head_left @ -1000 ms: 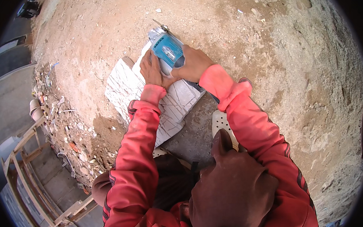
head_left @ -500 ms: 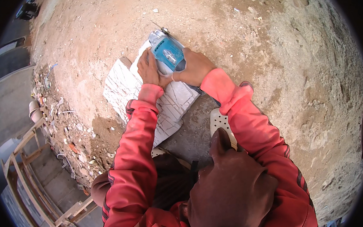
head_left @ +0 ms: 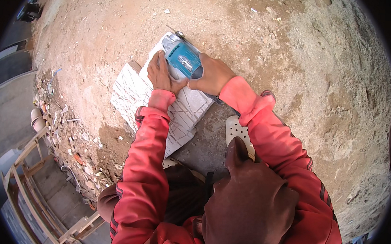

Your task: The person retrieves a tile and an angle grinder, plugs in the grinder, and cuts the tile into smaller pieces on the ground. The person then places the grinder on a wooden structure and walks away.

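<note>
A blue-green angle grinder [head_left: 183, 59] lies tilted over a smooth white slab [head_left: 154, 53], its metal head and thin disc pointing away to the upper left. My right hand [head_left: 213, 73] is wrapped round the grinder's rear body. Close against the tool's left side, my left hand [head_left: 160, 74] grips the white slab with bent fingers. Its thumb reaches toward my right hand, and the palm hides part of the slab. Below both hands, a white slab with brown grooves [head_left: 132, 96] rests on the ground.
Dirt ground [head_left: 270, 51] surrounds the slabs. A cream clog [head_left: 238, 132] with holes is on my foot, right of the grooved slab. Rubble [head_left: 81, 153] is scattered at the left, near a wooden frame [head_left: 35, 193] and a loose sandal [head_left: 38, 119].
The grinder and my right hand have shifted slightly right and toward me. My left hand stays almost in the same place.
</note>
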Tool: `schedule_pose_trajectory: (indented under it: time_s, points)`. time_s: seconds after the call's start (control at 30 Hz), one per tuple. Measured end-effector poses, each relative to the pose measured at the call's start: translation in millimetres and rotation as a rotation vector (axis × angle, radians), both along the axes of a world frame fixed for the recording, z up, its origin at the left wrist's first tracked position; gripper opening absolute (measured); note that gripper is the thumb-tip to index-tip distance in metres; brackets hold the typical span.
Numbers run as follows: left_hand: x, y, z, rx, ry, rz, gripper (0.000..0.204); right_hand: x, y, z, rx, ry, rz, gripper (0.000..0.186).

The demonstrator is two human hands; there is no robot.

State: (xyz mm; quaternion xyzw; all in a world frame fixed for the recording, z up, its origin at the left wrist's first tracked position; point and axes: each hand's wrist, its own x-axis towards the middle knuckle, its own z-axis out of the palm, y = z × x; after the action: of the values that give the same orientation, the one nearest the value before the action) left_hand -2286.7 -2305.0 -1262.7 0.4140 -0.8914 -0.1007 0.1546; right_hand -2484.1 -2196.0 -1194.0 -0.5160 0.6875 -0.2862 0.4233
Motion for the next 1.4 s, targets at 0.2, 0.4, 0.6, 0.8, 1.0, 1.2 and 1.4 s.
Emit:
schedule_pose_trajectory:
  time_s: [0.2, 0.4, 0.6, 0.8, 1.0, 1.2, 1.4]
  points:
    - [3, -1, -1, -0.06, 0.023, 0.005, 0.117, 2, 3, -4, -0.015, -0.01, -0.009, 0.075]
    - [2, 0, -1, -0.059, 0.02, -0.011, 0.112, 0, 9, -8, -0.016, -0.02, -0.014, 0.074]
    - [5, -1, -3, -0.051, 0.01, -0.032, 0.131, -1, 15, -9, -0.001, -0.034, -0.012, 0.073]
    - [3, 0, -4, -0.065, 0.016, -0.04, 0.131, -1, 21, -13, -0.016, -0.037, -0.035, 0.071]
    - [5, 1, -3, -0.06, 0.006, -0.037, 0.13, -2, 26, -1, 0.044, -0.038, -0.018, 0.07]
    - [4, 1, -2, -0.049, 0.001, -0.035, 0.129, -2, 32, -1, 0.043, -0.065, -0.038, 0.068]
    - [4, 4, -2, -0.051, -0.015, -0.02, 0.129, -3, 39, -2, 0.029, -0.07, -0.026, 0.067]
